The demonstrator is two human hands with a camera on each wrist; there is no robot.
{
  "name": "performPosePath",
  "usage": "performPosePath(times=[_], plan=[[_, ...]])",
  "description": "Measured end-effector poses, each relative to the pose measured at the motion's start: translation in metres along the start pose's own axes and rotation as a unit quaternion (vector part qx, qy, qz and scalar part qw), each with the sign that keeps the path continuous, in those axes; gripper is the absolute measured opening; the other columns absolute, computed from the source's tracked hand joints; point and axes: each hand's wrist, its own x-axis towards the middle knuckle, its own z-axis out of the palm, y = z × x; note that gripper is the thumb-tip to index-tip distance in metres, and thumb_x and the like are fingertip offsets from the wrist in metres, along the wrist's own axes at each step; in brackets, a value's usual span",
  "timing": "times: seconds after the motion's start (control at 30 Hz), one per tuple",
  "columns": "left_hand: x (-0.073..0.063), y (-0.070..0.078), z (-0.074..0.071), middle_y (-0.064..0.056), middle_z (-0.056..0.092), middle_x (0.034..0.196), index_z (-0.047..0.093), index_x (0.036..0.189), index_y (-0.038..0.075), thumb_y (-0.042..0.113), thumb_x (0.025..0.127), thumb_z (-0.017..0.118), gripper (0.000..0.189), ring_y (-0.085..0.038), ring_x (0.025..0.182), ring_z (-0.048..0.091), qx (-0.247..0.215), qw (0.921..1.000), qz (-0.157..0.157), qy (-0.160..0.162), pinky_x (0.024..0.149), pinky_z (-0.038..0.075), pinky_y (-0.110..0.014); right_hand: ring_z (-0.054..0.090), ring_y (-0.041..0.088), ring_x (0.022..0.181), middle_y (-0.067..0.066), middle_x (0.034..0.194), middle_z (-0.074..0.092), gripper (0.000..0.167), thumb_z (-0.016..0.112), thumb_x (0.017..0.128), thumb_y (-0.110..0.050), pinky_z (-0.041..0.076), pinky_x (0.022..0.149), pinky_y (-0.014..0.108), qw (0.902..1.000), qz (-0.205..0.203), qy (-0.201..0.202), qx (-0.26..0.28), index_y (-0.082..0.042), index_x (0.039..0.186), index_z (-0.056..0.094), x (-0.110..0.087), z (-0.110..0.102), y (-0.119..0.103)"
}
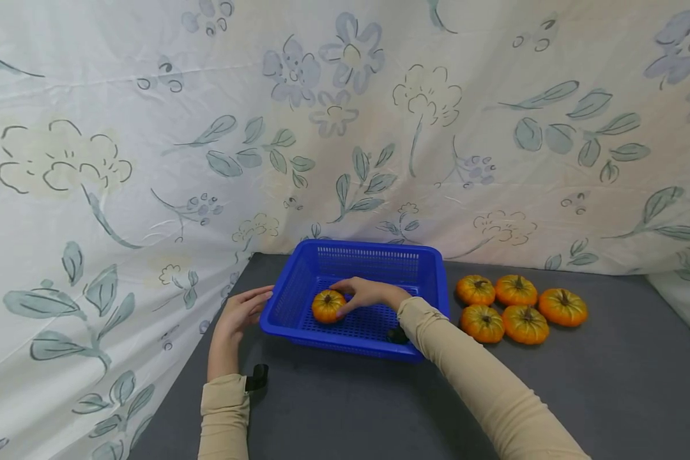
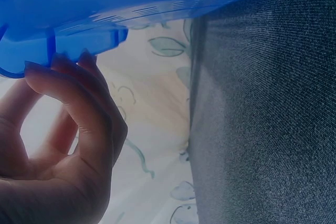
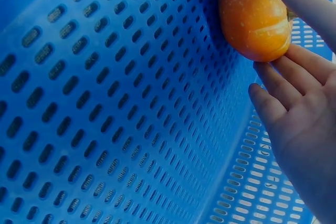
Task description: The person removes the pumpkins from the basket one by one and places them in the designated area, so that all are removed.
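In the head view, my right hand [image 1: 369, 294] holds a small orange pumpkin [image 1: 326, 308] low inside the blue plastic basket [image 1: 353, 348]. The right wrist view shows the thumb on one side of the pumpkin [image 3: 254, 17] and fingertips of my right hand [image 3: 310, 114] against its lower side, over the slotted basket floor [image 3: 131, 114]. My left hand [image 1: 243, 314] is at the basket's left end. Up close, the bent fingers of my left hand [image 2: 73, 124] touch the basket rim [image 2: 31, 56] with their tips.
Several orange pumpkins [image 1: 526, 324] sit grouped on the dark grey table [image 1: 345, 409], right of the basket. A dark object [image 1: 398, 335] shows by my right sleeve, and a black strap piece [image 1: 257, 377] at my left wrist. Floral cloth [image 1: 345, 172] hangs behind and left.
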Motion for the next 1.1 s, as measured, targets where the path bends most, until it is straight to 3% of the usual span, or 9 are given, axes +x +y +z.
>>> performPosePath(times=[0.57, 0.77, 1.1], plan=[[-0.0004, 0.0003, 0.0000, 0.012, 0.072, 0.093, 0.059, 0.134, 0.004, 0.029, 0.088, 0.073, 0.053, -0.006, 0.083, 0.070, 0.002, 1.0000, 0.000, -0.002, 0.072, 0.056, -0.025, 0.036, 0.032, 0.144, 0.018, 0.151, 0.042, 0.056, 0.068, 0.092, -0.015, 0.033, 0.116, 0.043, 0.9995, 0.016, -0.006, 0.028, -0.002, 0.142, 0.046, -0.0006, 0.0009, -0.0015], [0.0002, -0.0001, 0.0003, 0.012, 0.072, 0.092, 0.059, 0.134, 0.004, 0.029, 0.089, 0.073, 0.053, -0.006, 0.082, 0.070, 0.001, 1.0000, 0.002, -0.001, 0.072, 0.056, -0.025, 0.043, 0.030, 0.140, 0.017, 0.145, 0.050, 0.050, 0.070, 0.090, -0.013, 0.039, 0.112, 0.041, 0.9984, 0.028, -0.013, 0.047, -0.002, 0.135, 0.050, -0.0016, 0.0009, -0.0015], [0.0016, -0.0013, 0.0000, 0.012, 0.072, 0.094, 0.060, 0.133, 0.005, 0.029, 0.087, 0.074, 0.053, -0.007, 0.083, 0.070, -0.001, 1.0000, -0.004, 0.005, 0.072, 0.056, -0.025, 0.043, 0.030, 0.140, 0.016, 0.149, 0.047, 0.061, 0.068, 0.092, -0.011, 0.040, 0.111, 0.040, 0.9977, 0.010, -0.054, 0.040, -0.002, 0.147, 0.042, -0.0022, 0.0006, 0.0001]])
